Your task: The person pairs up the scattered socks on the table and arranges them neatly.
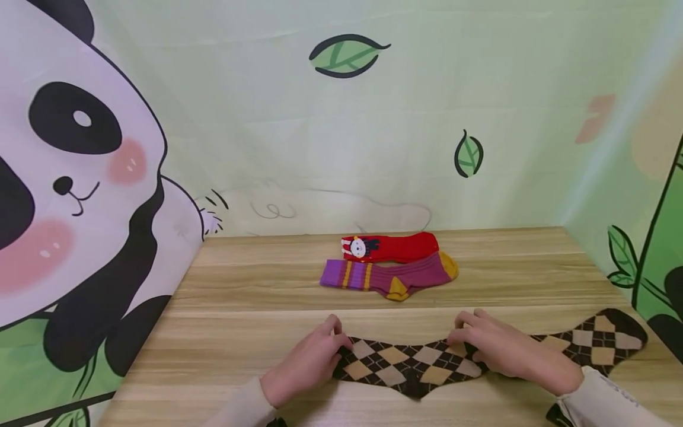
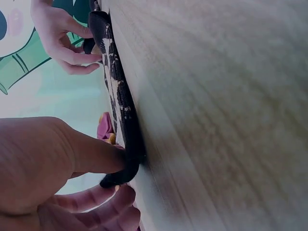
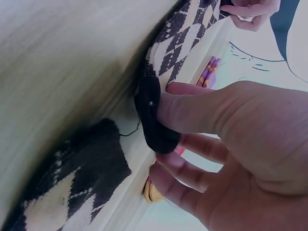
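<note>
In the head view, a black, tan and grey argyle sock (image 1: 395,362) lies across the front of the table, its black heel pointing toward me. My left hand (image 1: 315,359) pinches the sock's left end. At the other end my right hand (image 1: 498,347) does the same; the right wrist view shows its thumb and fingers around the black end (image 3: 154,115). A second argyle sock (image 1: 600,341) extends to the right, partly hidden under my right forearm. In the right wrist view, a thin thread (image 3: 130,132) shows between the two socks.
Farther back on the wooden table (image 1: 240,279), a purple sock with yellow heel and toe (image 1: 384,277) lies in front of a red sock with an animal face (image 1: 400,248). A printed panda cloth (image 1: 256,118) hangs behind and along the sides.
</note>
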`<state>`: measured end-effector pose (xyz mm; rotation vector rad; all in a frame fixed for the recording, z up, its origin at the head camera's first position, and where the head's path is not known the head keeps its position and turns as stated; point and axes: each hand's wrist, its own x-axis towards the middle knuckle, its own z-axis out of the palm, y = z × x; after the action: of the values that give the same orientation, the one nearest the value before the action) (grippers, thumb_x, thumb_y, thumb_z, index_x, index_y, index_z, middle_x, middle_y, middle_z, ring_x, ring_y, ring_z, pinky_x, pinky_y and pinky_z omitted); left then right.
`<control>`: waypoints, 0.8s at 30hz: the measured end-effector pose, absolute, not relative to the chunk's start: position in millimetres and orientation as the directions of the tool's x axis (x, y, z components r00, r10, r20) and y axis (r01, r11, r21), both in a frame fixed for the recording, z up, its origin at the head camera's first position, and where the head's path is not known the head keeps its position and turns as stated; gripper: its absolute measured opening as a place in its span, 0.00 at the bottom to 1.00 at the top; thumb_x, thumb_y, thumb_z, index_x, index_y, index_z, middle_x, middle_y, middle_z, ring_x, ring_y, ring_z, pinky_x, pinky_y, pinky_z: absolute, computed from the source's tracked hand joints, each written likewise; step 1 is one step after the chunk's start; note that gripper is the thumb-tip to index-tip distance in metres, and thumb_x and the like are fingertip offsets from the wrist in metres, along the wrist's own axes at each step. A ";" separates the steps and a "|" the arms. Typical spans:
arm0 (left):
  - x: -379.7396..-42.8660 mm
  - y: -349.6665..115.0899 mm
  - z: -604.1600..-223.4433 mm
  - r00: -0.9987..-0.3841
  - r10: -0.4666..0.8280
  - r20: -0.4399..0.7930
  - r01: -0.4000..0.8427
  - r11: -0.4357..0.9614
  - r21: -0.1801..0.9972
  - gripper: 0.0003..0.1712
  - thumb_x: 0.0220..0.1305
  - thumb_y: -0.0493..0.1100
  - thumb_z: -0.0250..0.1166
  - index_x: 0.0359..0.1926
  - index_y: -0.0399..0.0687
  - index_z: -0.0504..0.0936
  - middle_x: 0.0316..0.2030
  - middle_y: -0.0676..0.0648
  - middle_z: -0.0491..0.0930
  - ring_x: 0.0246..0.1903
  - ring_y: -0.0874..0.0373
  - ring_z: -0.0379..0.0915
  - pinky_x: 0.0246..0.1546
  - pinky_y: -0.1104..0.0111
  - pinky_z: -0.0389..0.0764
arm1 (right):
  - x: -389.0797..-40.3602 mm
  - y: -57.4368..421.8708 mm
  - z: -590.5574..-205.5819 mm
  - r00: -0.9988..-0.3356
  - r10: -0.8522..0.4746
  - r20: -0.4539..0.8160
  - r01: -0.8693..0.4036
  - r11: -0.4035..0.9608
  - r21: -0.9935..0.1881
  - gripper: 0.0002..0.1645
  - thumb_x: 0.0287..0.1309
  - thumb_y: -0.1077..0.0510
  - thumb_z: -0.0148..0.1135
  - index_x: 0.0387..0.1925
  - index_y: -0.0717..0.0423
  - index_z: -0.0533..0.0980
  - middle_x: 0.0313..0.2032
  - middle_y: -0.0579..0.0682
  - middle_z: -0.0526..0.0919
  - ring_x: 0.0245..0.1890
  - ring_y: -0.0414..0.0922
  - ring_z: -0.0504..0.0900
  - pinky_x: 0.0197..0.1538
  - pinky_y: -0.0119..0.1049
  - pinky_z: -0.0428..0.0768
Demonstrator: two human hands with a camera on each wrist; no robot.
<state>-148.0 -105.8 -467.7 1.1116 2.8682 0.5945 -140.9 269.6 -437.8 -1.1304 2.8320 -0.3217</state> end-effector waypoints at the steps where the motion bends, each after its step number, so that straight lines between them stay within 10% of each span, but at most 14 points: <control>1: -147.9 -105.6 -468.0 -0.748 0.649 0.136 0.651 0.680 0.336 0.17 0.58 0.27 0.71 0.47 0.44 0.88 0.43 0.51 0.71 0.41 0.60 0.74 0.45 0.70 0.82 | -140.7 269.4 -438.3 -0.729 -0.685 0.022 -0.674 0.711 -0.201 0.31 0.42 0.73 0.78 0.47 0.44 0.86 0.45 0.43 0.76 0.43 0.45 0.74 0.42 0.41 0.81; 24: -146.7 -105.1 -465.9 -0.733 0.659 0.169 0.677 0.685 0.268 0.14 0.58 0.27 0.71 0.45 0.43 0.88 0.40 0.49 0.80 0.40 0.56 0.76 0.42 0.68 0.83 | -137.7 271.6 -446.8 -0.734 -0.677 0.044 -0.663 0.703 -0.258 0.25 0.48 0.74 0.74 0.45 0.49 0.84 0.40 0.41 0.80 0.39 0.42 0.83 0.41 0.38 0.86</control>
<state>-146.7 -105.1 -465.9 1.1651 2.9372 0.5055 -137.7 271.6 -446.8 -1.1222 2.8482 -0.3992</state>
